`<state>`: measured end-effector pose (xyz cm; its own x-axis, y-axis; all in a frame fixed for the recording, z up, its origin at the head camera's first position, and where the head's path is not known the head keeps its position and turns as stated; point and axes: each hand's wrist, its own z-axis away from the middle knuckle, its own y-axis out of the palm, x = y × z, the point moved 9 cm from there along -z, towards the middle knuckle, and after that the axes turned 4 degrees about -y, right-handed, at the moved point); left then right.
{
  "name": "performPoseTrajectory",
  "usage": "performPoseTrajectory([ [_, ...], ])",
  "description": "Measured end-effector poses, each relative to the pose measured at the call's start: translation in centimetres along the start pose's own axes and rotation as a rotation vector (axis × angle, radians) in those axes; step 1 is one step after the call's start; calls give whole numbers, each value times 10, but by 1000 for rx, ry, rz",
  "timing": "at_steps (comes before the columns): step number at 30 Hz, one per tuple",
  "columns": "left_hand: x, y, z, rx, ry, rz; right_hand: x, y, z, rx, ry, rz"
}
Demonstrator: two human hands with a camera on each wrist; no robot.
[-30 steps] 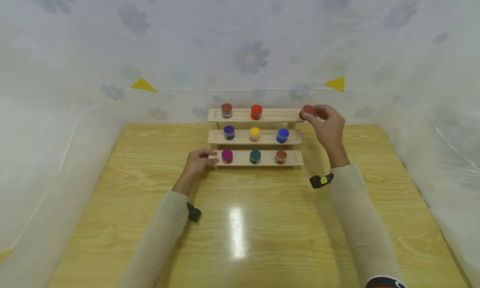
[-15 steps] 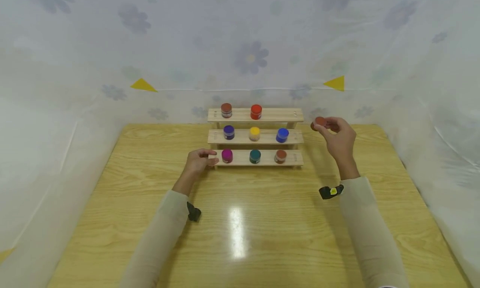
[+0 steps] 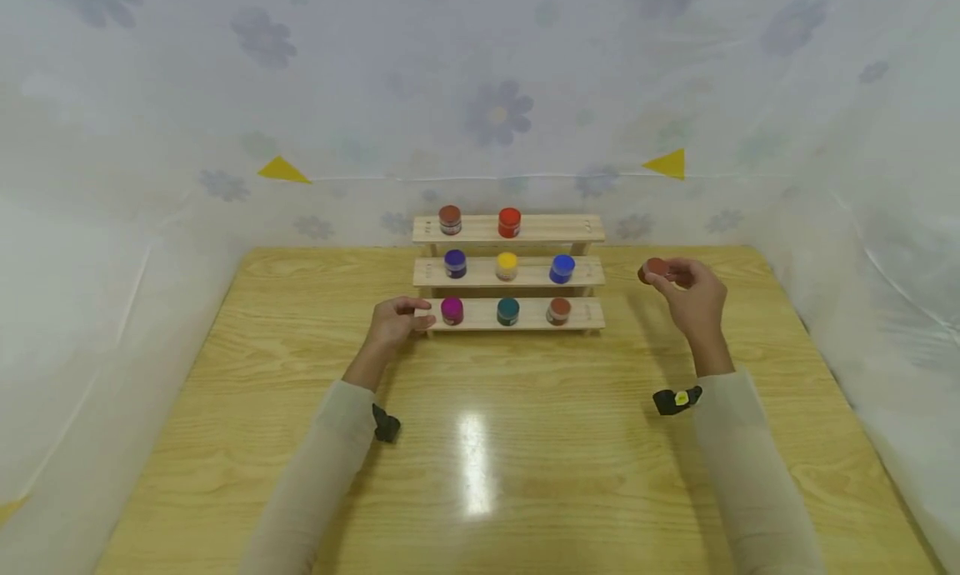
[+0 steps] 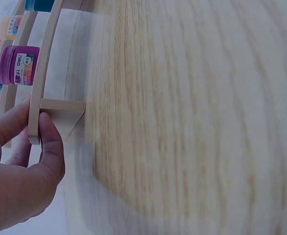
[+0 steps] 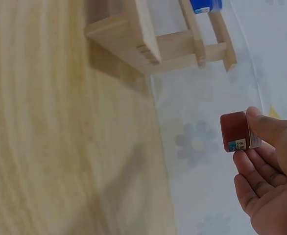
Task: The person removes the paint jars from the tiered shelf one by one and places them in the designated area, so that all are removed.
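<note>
Right fingers (image 5: 251,172) pinch a reddish-brown jar (image 5: 234,131) at their tips.

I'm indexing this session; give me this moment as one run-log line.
left hand: grips left end of wooden rack | right hand: holds reddish-brown jar off rack | on rack: eight jars

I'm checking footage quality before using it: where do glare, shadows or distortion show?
Head: a bright streak of glare on the table, a soft shadow beside the right sleeve; left wrist: the rack looks bowed, probably lens distortion; right wrist: a soft-edged shadow across the table.
</note>
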<state>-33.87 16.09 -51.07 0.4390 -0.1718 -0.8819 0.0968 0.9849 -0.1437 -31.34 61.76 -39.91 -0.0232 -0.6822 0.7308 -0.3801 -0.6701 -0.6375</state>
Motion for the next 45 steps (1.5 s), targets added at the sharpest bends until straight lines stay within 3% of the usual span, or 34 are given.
performPoseTrajectory([
  [8, 0, -1, -1, 2, 6, 11, -18, 2, 7, 28, 33, 23],
  [24, 0, 0, -2, 9, -1, 58, -46, 17, 16, 162, 85, 88],
  [45, 2, 0, -4, 13, -21, 37, -61, 30, 24, 190, 69, 101],
])
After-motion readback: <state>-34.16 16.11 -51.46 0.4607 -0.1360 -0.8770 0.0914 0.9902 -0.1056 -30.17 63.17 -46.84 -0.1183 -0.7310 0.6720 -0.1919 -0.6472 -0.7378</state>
